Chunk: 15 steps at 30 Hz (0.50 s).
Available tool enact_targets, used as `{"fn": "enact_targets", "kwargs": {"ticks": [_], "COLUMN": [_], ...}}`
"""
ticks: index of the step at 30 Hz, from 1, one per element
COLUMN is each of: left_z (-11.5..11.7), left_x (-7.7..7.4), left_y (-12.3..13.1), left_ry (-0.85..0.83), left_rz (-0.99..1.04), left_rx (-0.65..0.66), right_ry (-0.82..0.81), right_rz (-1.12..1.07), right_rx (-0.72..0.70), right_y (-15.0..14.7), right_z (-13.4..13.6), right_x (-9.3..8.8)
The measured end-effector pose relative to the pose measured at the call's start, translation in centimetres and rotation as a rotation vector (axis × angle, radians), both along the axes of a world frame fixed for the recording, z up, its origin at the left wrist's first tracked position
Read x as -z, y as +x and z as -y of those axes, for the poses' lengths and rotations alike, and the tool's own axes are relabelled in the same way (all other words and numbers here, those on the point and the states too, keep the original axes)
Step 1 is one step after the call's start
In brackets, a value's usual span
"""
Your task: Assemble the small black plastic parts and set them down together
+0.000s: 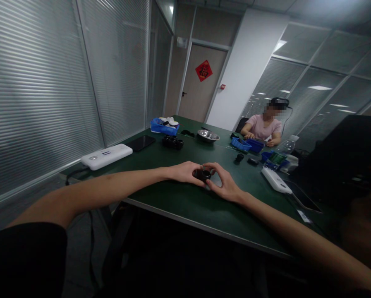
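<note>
Both my arms reach out over a dark green table (179, 203). My left hand (185, 171) and my right hand (224, 184) meet above its near part. Between their fingertips sits a small black round part (204, 175), which both hands pinch from either side. The fingers of both hands curl around it. The part's lower side is hidden by my fingers.
A white power bank (106, 156), a black phone (141, 142), black parts (173, 142), a blue bin (164, 126) and a metal bowl (208, 135) lie farther back. Another person (264, 126) sits at the far end by blue trays (247, 145). A white device (276, 181) and a bottle (286, 147) lie right.
</note>
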<state>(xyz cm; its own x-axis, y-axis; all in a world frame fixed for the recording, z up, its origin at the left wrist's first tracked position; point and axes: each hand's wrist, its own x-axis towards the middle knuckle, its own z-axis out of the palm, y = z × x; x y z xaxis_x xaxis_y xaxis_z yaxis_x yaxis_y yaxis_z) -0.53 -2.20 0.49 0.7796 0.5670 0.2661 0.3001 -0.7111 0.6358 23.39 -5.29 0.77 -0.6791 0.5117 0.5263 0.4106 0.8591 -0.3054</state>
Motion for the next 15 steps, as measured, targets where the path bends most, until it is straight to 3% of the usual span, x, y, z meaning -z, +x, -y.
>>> {"fn": "enact_targets", "kwargs": {"ticks": [5, 11, 15], "left_z": [0.15, 0.06, -0.06], "left_x": [-0.24, -0.10, -0.04], "left_y": [0.01, 0.03, 0.01], "left_ry": [0.036, 0.003, 0.026], "left_rz": [-0.049, -0.019, -0.047], "left_rx": [-0.030, -0.006, -0.028], "right_ry": [-0.004, -0.002, -0.013], "right_rz": [-0.016, -0.004, 0.000], "right_rx": [0.080, 0.034, 0.094], "right_y": [0.00, 0.17, 0.02], "right_z": [-0.03, -0.03, -0.08], "right_x": [0.00, 0.02, 0.04]}}
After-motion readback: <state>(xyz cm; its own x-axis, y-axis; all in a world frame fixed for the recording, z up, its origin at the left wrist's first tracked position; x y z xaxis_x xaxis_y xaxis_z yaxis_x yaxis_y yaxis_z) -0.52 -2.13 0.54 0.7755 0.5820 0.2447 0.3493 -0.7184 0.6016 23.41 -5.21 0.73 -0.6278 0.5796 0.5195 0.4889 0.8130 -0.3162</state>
